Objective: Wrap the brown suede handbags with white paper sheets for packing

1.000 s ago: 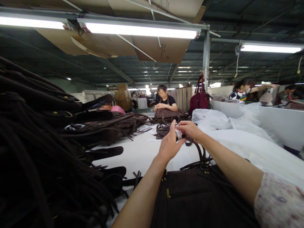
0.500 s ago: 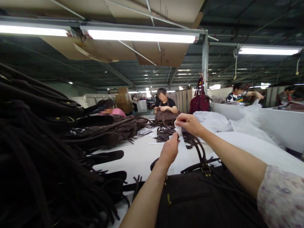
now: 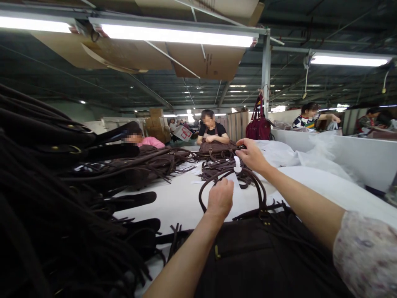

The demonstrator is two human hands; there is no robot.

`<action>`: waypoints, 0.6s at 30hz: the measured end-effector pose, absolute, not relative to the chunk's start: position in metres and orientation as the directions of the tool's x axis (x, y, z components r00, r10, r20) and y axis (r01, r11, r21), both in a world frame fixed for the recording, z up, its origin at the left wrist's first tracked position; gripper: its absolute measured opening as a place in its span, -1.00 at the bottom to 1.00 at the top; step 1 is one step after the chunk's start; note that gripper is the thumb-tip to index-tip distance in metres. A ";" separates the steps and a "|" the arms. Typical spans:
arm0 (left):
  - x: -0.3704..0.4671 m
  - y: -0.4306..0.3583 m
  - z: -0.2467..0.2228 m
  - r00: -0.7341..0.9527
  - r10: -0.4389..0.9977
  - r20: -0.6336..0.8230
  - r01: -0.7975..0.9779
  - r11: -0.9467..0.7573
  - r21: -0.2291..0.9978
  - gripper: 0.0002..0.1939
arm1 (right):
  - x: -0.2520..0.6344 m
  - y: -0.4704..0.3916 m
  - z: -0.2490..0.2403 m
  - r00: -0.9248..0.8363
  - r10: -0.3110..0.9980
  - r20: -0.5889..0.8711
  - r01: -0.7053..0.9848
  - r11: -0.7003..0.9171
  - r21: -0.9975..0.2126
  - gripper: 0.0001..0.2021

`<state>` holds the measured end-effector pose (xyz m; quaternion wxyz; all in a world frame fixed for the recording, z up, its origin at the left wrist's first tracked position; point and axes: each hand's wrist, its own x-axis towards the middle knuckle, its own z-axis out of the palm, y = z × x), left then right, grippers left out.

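Observation:
A dark brown handbag (image 3: 248, 252) lies in front of me, a small brass-coloured zip pull on its face. Its round handles (image 3: 259, 186) arch up behind it. At the top of the handles is a small crinkled white strip (image 3: 237, 164); I cannot tell whether it is attached there. My right hand (image 3: 252, 156) is just above and right of the strip, fingers apart and holding nothing. Lower down, my left hand (image 3: 221, 198) is closed in a fist beside the handles. What it grips, if anything, is hidden.
Dark bags and straps (image 3: 62, 198) are heaped high on the left. More brown straps (image 3: 214, 167) lie across the white table (image 3: 139, 207). A co-worker (image 3: 214, 128) leans over a brown bag opposite. White plastic wrapping (image 3: 322, 155) lies at right; a maroon bag (image 3: 259, 126) hangs from a post.
My right hand has let go of the white strip, its fingers opening. My left hand has dropped away from the strip, which is now at the handle top.

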<state>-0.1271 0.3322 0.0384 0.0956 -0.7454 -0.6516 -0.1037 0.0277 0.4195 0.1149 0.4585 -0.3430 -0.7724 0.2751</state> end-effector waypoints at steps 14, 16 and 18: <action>-0.130 0.290 -0.074 0.180 0.959 0.219 0.982 -0.189 0.017 -0.46 | -0.002 0.437 -0.057 -0.274 0.958 -0.079 0.765 0.168 -0.621 -0.78; -0.129 0.285 -0.080 0.175 0.940 0.294 0.981 -0.193 0.034 -0.52 | -0.005 0.445 -0.064 -0.174 0.980 -0.094 0.746 0.069 -0.663 -0.74; -0.128 0.283 -0.085 0.151 0.924 0.352 0.981 -0.184 0.061 -0.56 | -0.009 0.450 -0.067 -0.098 0.988 -0.119 0.692 -0.018 -0.722 -0.73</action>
